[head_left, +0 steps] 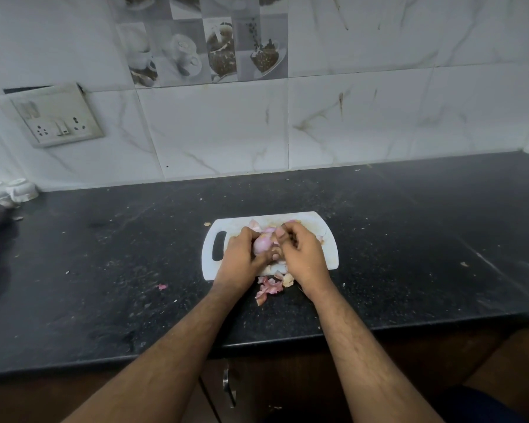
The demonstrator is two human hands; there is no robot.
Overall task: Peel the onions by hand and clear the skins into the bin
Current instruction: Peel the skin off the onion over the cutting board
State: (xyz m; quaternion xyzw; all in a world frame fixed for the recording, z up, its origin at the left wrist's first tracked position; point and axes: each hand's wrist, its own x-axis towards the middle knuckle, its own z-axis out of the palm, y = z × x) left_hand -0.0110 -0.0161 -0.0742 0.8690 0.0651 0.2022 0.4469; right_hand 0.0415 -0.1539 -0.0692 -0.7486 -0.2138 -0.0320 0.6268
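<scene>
Two hands on one onion [261, 245], right over the white cutting board [330, 239]. Your left hand [242, 254] has it cupped from the left side and underneath, fingers curled round the bulb, so the onion sits up off the board between your palms. Its long axis looks to run up and away from you, tilted a touch rightward, with the far tip pointing at the wall, though the ends are mostly hidden by your fingers. Your right hand [300, 254] comes in from the right, fingers bent in tight, thumb and fingertips pinching at the upper end where a pale flap of skin lifts; that's the hand nearer the loose edge, so the pull looks like its job, drawing the skin down along the bulb toward you while the left keeps its hold. Shed skins [268, 289] lie on the black counter [104, 270] just below the board's near edge, between your wrists, with more scraps on the board beyond your knuckles. No bin in view, so clearing comes later, I'd say.
</scene>
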